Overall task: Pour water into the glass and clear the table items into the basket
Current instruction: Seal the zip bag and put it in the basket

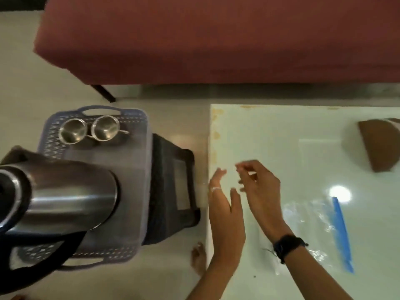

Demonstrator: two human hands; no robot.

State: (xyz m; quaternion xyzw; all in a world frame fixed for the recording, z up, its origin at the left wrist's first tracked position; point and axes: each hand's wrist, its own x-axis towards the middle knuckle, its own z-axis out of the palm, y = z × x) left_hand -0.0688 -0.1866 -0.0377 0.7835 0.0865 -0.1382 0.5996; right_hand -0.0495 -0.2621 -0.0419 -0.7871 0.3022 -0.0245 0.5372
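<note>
A grey-blue plastic basket (138,169) stands on a dark stool left of the table. Inside it lie a steel kettle (71,195) with a black handle, on its side, and two steel cups (72,131) at the far end. Over the white table's (303,152) left edge, my left hand (225,215) is open, fingers spread, with a ring on one finger. Just right of it, my right hand (257,191) hovers with loosely curled fingers and holds nothing; a black watch sits on its wrist. No glass shows on the table.
A clear plastic bag with a blue strip (342,232) lies on the table at the right. A brown semicircular object (381,146) rests at the far right. A maroon sofa (216,40) runs along the far side. A bare foot (198,258) shows by the table's edge.
</note>
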